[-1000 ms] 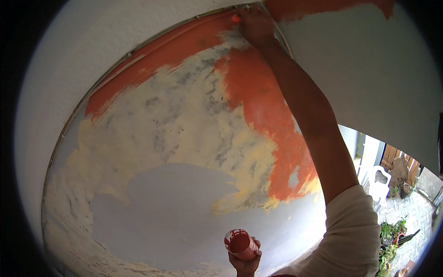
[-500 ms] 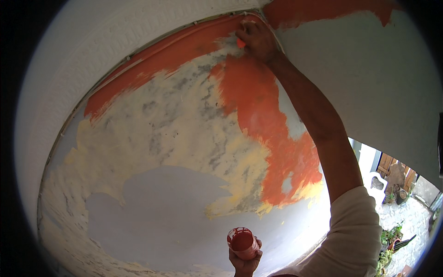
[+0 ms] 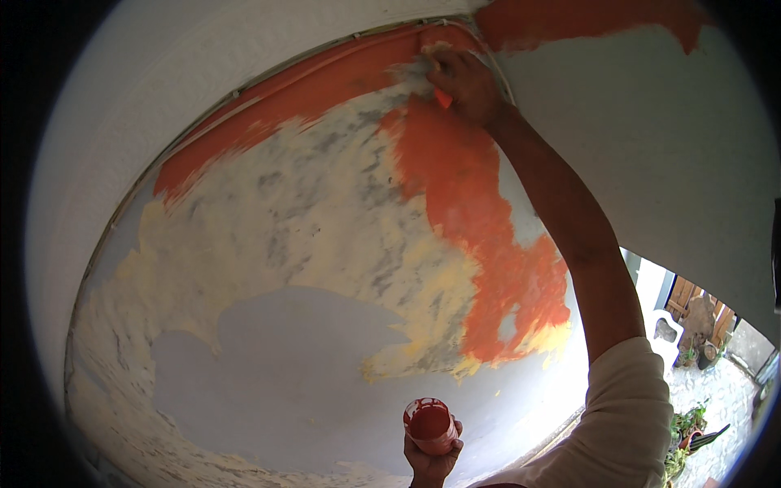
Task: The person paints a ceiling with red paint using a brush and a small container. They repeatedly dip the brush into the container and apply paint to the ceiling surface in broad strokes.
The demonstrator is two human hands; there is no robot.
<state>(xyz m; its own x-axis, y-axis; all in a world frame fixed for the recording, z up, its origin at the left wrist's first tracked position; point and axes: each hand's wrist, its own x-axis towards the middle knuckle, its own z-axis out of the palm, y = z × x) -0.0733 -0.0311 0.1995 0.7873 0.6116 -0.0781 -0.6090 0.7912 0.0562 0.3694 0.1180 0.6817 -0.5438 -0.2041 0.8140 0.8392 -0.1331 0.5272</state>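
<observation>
Item: paintbrush, orange-tipped, far up on the wall at its top edge; our right hand has fingers closed round it. Near, low centre: paint cup, our left hand clasped beneath. Risk: tilting the cup would spill paint.

I'm seeing an orange-red band across the wall, mottled yellow and grey patches beneath, pale blue-grey below; the cup brims orange-red, the sleeve is cream.

House exterior; half-painted wall; patio
</observation>
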